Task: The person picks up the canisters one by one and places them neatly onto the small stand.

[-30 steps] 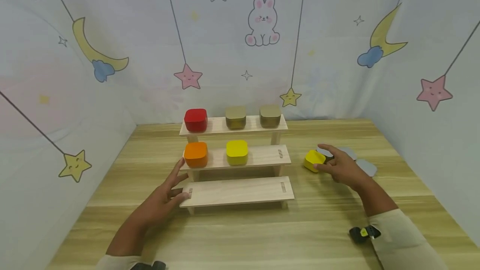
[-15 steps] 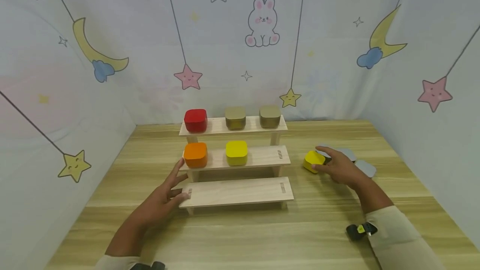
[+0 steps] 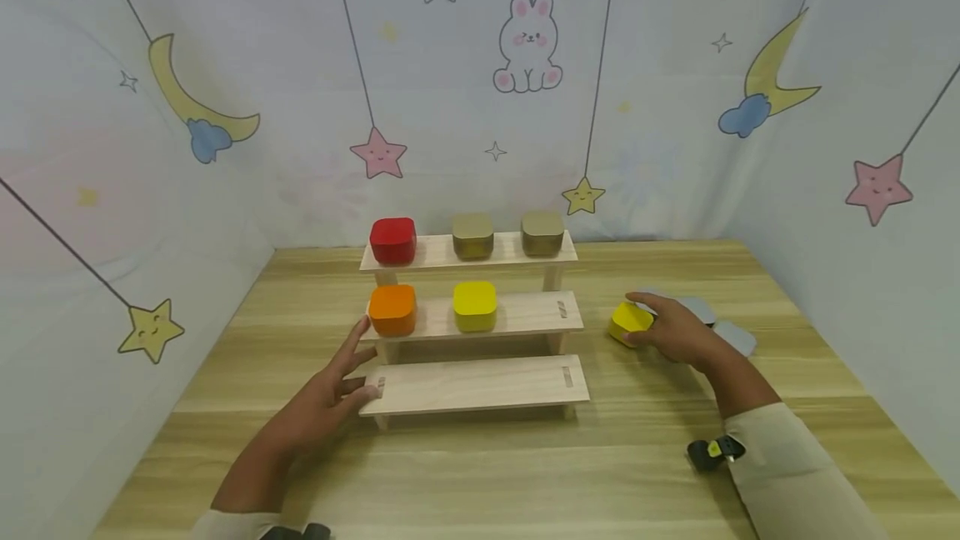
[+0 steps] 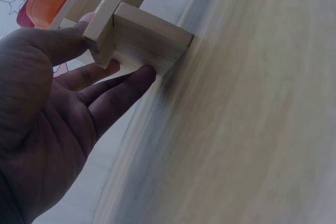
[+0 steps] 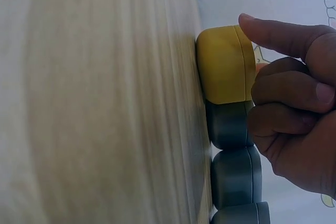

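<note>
My left hand (image 3: pixel 318 398) rests at the left end of a pale three-step wooden stand (image 3: pixel 476 384), thumb on the lowest step, index finger by the middle one. In the left wrist view its fairly straight fingers touch the stand's leg (image 4: pixel 149 38). With thumb and index finger, my right hand (image 3: pixel 678 332) pinches a yellow rounded-square box (image 3: pixel 628 322) on the table, right of the stand. A seam runs round this box (image 5: pixel 223 66) in the right wrist view, where other fingers lie curled beside it. Several grey boxes (image 5: pixel 236 177) sit in a row beside it.
A red box (image 3: pixel 393 241) and two olive boxes (image 3: pixel 472 237) stand on the top step. On the middle step are an orange box (image 3: pixel 392 310) and another yellow box (image 3: pixel 475 307). A patterned curtain (image 3: pixel 480 107) hangs behind the wood-grain table (image 3: pixel 480 482).
My right forearm has shifted slightly forward and left, and its index fingertip has moved a little left along the yellow box. The left hand and the stand stay in place.
</note>
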### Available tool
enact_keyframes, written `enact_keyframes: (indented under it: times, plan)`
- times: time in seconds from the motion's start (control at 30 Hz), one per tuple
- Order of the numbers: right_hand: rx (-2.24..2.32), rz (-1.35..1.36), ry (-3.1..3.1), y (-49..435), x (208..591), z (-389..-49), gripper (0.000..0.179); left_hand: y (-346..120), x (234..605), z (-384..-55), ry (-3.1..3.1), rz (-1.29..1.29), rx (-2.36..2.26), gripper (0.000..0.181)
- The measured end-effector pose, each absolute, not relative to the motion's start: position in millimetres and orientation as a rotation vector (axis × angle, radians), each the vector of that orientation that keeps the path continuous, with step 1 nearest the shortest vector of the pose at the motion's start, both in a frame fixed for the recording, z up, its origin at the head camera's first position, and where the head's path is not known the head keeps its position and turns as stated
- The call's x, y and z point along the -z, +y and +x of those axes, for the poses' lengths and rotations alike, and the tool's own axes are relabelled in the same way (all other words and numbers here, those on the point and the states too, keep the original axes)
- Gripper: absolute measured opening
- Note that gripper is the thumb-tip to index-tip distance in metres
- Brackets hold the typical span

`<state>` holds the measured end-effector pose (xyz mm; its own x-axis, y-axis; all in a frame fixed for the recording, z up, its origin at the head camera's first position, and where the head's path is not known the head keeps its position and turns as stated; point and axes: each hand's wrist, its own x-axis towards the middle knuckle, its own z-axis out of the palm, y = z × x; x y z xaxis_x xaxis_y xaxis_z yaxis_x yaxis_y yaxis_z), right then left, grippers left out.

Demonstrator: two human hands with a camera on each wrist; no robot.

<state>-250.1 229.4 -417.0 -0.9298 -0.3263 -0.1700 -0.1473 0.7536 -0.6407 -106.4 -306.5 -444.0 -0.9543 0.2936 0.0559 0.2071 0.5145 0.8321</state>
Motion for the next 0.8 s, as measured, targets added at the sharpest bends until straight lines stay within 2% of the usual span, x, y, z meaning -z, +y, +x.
enact_keyframes:
  times: [0.8]
  plan:
    - [0.966,-0.373,2.659,235.1,419.9,-251.8,0.084,-304.1,439.2,-105.6,2.623,0.343,-1.432,0.101]
